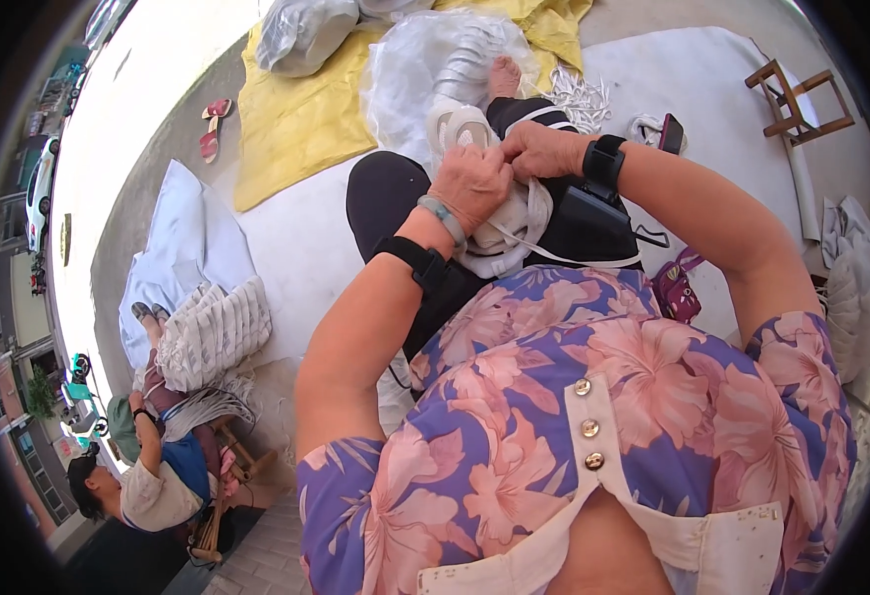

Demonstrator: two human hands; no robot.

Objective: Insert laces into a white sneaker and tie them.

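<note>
Over my lap, a white shoe upper (514,220) lies between my two hands, its outline partly covered by them. My left hand (469,186) is closed on it, knuckles up. The fingers of my right hand (546,151) are pinched together against the left fingertips, apparently on a thin white shoelace; the fingers mostly hide it. A loose length of shoelace (574,260) trails from the upper across my dark trousers. Just beyond my left hand, more white uppers (458,127) rest against a stack (472,61) in clear plastic.
A heap of white laces (581,97) lies past my right knee. Yellow sheeting (301,129) spreads ahead, with red sandals (214,129) beside it. A small wooden stool (800,102) is at right, a maroon pouch (677,288) near my hip. A seated person (162,476) works at left by stacked uppers (215,335).
</note>
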